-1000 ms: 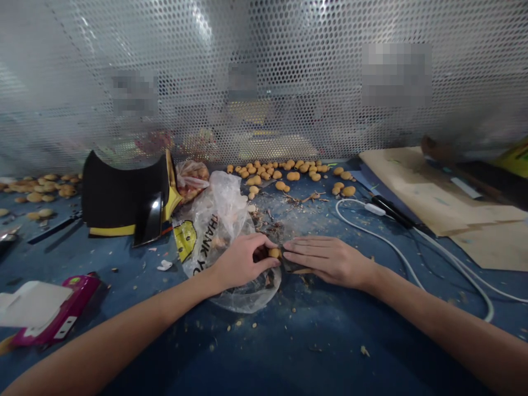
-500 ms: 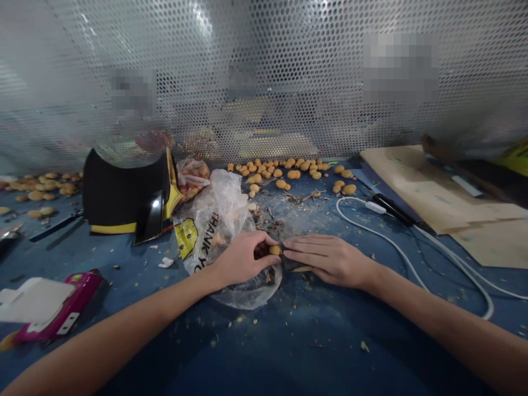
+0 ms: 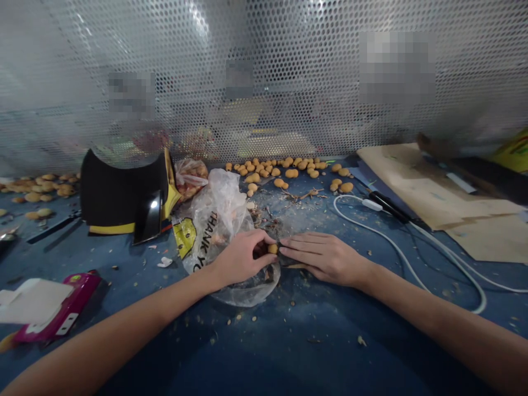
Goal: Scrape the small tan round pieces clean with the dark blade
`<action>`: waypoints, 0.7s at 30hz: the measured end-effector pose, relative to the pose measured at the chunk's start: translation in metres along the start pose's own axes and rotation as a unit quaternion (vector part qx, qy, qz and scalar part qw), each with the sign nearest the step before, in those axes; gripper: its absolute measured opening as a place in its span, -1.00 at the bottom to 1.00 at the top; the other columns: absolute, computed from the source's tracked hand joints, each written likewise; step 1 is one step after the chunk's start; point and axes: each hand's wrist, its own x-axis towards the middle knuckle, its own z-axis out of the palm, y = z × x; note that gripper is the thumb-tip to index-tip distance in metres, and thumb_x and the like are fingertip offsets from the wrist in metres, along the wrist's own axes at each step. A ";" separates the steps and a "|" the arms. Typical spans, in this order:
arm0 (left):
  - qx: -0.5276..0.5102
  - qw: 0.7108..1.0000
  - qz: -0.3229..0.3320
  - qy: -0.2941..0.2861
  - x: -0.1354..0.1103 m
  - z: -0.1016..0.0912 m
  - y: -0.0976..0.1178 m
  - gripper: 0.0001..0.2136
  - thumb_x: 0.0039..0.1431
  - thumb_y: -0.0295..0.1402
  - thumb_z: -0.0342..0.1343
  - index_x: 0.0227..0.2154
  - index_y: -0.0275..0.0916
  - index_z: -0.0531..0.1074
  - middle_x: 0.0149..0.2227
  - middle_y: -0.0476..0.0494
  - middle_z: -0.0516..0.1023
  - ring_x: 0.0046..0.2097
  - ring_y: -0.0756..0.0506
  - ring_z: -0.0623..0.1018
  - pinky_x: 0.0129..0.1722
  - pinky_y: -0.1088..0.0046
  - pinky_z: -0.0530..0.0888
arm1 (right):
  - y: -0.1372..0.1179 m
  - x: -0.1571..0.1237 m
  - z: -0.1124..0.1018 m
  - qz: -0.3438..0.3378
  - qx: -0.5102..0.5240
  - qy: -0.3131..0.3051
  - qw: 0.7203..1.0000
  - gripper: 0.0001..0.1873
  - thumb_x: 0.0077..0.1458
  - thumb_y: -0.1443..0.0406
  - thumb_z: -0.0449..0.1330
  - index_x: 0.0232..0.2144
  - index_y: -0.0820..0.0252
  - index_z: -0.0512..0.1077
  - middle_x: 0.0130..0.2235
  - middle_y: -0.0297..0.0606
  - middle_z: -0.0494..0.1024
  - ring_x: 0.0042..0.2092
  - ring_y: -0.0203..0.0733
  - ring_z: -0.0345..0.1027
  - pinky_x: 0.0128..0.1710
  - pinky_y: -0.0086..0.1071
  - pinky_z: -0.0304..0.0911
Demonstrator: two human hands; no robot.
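Head view | left grip (image 3: 242, 258) closed on tan nut (image 3: 273, 249) | nut lay over right side of clear plastic bag (image 3: 218, 220) | right grip (image 3: 325, 258) open, flat, fingertips just beside nut | nut's long axis: could not tell

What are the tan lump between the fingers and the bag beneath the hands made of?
The tan lump looks like a dry seed or nut, with a matte, rounded surface, though it is too small to be sure. The bag looks like thin clear plastic film: glossy, crinkled and see-through, with printed lettering.
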 end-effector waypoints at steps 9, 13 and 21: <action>0.024 0.999 0.024 0.002 0.000 0.001 -0.002 -0.80 0.19 -0.25 0.16 -0.18 -0.22 0.41 -0.26 -0.12 0.49 -0.28 -0.07 0.51 -0.28 0.36 0.48 | -0.001 0.002 0.002 0.004 0.011 0.016 1.000 -0.52 0.23 0.41 0.05 0.20 0.21 0.30 0.05 -0.11 0.55 0.09 -0.11 0.42 0.05 -0.14 0.41; 0.015 1.000 0.020 0.001 -0.001 0.001 -0.002 -0.80 0.19 -0.28 0.16 -0.16 -0.22 0.40 -0.24 -0.11 0.50 -0.27 -0.06 0.51 -0.26 0.36 0.48 | -0.003 0.003 0.002 0.026 0.010 0.011 1.000 -0.52 0.23 0.43 0.03 0.19 0.18 0.31 0.05 -0.14 0.54 0.09 -0.13 0.42 0.06 -0.15 0.41; 0.001 1.000 0.017 -0.004 0.000 0.000 -0.002 -0.78 0.19 -0.27 0.17 -0.15 -0.22 0.40 -0.23 -0.11 0.50 -0.26 -0.07 0.52 -0.24 0.36 0.49 | -0.001 0.003 0.002 0.027 0.017 0.004 0.999 -0.51 0.22 0.47 0.03 0.18 0.21 0.32 0.06 -0.16 0.54 0.08 -0.12 0.42 0.05 -0.15 0.42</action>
